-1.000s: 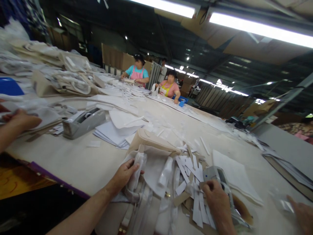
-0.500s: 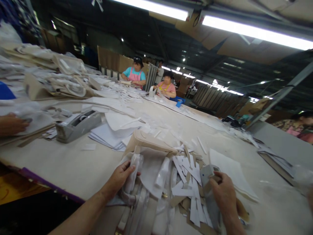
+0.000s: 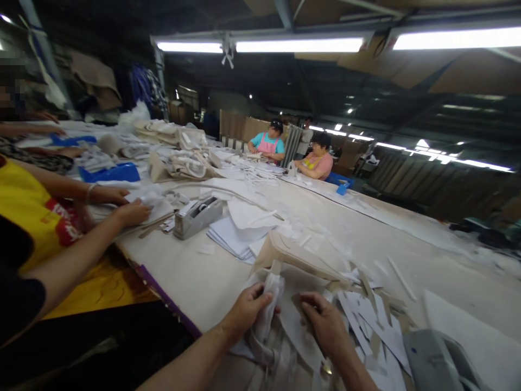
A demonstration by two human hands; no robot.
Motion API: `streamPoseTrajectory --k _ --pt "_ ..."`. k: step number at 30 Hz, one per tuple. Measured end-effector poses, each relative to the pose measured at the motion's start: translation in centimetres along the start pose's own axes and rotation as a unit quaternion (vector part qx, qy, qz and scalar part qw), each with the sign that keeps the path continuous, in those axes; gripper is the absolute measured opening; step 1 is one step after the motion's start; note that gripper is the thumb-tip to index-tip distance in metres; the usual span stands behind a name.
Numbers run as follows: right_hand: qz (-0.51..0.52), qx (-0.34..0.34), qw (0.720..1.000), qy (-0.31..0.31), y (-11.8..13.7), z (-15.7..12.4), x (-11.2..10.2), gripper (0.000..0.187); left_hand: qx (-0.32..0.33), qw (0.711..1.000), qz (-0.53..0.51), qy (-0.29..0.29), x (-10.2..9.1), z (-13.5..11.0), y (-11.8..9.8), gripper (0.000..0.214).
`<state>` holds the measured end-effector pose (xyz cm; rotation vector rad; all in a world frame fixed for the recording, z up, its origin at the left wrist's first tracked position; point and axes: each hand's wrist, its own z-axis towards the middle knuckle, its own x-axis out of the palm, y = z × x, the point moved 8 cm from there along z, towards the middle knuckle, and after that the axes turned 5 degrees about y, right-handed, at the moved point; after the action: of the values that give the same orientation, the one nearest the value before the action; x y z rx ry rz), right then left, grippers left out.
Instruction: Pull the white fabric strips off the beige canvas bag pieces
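Observation:
A beige bag [image 3: 291, 252] lies in front of me with white sheeting against it. My left hand [image 3: 247, 314] is closed around its strap [image 3: 270, 296], which is wrapped in clear, whitish film. To the right of that strap is my right hand [image 3: 325, 328], fingers pinched together over the bag's sheeting; anything between the fingertips is too small to make out. Beside my right forearm, white and brown paper strips [image 3: 372, 320] are heaped. A grey tape dispenser [image 3: 425, 353] stands at the lower right, apart from both hands.
Another grey tape dispenser [image 3: 197, 217] stands left, by stacked white sheets [image 3: 232, 239]. A co-worker in a yellow apron [image 3: 30, 212] handles wrapped material at the left edge. Piled beige pieces [image 3: 183, 163] lie farther back. Two people sit across the table [image 3: 350, 217].
My right hand has left the grey tape dispenser and come left to the bag, near my left hand. The view has swung left, bringing the yellow-aproned co-worker into sight. My left hand keeps its hold.

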<state>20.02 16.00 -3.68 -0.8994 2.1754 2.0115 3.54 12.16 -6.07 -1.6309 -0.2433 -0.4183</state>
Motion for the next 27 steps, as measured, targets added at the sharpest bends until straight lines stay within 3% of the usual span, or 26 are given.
streamPoseTrajectory --k 6,10,16,27 --pt "-0.084 -0.069 0.994 0.022 2.5 3.0 1.9 0.024 -0.006 1.000 -0.028 0.005 0.1 -0.4 -0.1 0.038" --pt "-0.109 -0.089 0.989 0.034 2.7 3.9 2.7 0.026 0.000 1.000 -0.019 0.005 -0.1 -0.3 0.2 0.033" --pt "-0.155 -0.045 0.987 0.028 1.1 4.4 2.9 0.028 0.004 1.000 0.008 -0.023 -0.8 -0.1 1.4 0.037" --pt "-0.205 -0.054 0.976 0.040 2.0 3.8 3.3 0.027 0.019 0.999 -0.001 -0.030 -0.6 -0.3 1.2 0.037"
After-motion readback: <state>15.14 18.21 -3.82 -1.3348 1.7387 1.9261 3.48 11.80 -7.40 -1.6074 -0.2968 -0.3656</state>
